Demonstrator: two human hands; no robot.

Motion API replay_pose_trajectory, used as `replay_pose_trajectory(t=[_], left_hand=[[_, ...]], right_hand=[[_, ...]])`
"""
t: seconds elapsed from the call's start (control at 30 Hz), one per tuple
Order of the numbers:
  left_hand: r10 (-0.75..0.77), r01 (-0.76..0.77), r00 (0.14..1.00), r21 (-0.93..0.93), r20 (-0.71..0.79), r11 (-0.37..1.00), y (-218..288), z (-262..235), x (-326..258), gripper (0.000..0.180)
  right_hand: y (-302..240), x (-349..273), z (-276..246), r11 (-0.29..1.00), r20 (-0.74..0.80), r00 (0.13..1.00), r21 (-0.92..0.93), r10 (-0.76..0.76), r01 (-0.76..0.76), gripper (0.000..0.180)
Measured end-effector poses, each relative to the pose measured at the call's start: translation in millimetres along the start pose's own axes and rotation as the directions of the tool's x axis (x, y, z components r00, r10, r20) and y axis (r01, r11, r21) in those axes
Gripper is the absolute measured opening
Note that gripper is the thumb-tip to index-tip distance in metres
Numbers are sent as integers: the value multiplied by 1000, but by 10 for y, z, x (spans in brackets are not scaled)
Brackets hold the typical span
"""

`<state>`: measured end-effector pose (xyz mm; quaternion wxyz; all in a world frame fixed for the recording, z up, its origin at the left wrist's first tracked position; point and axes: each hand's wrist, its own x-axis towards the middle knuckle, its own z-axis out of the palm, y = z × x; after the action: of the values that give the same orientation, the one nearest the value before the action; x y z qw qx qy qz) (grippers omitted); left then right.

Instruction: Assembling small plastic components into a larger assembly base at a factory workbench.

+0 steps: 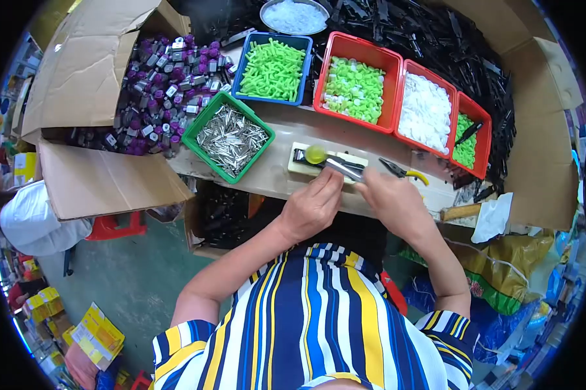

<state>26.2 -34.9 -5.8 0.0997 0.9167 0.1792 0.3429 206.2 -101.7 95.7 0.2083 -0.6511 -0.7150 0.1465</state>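
Observation:
Both my hands work close together at the front edge of the table. My left hand (pixel 311 207) is closed, thumb and fingers pinched together; what is in the pinch is hidden. My right hand (pixel 397 200), slightly smeared by motion, is closed round the right end of a shiny silver bar-like piece (pixel 346 169), whose other end lies just above the left fingertips. Right behind them sits a cream block (pixel 298 168) with a black part (pixel 299 156) on top. A yellow-green round knob (pixel 316 154) stands over that block.
Pliers (pixel 403 171) lie right of my hands. Behind stand a green bin (pixel 193 135) of metal pieces, a blue bin (pixel 267 99) of green strips, and red bins (pixel 355 121) of green and white parts. Left is a carton (pixel 111 185) with purple-grey pieces; black parts (pixel 436 49) heap behind.

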Motion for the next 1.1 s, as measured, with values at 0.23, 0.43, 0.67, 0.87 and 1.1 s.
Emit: replay_pose_trajectory(t=[0.23, 0.43, 0.67, 0.87, 1.1], left_hand=[[4, -5, 1000, -76, -20, 997, -43, -67, -8, 29], [-69, 69, 996, -5, -63, 998, -207, -245, -68, 34], [-52, 52, 996, 2, -71, 999, -282, -212, -45, 32], [-29, 31, 998, 30, -64, 999, -311, -245, -11, 32], [-11, 13, 998, 26, -68, 1000, -314, -226, 24, 34]], right_hand=[[113, 41, 142, 976, 266, 945, -157, 191, -153, 27], [197, -44, 85, 985, 165, 973, -91, 162, -148, 25], [144, -216, 31, 958, 84, 961, -135, 264, -251, 26], [108, -246, -75, 975, 60, 984, -160, 167, -155, 28], [238, -482, 78, 959, 111, 968, -203, 224, -199, 30]])
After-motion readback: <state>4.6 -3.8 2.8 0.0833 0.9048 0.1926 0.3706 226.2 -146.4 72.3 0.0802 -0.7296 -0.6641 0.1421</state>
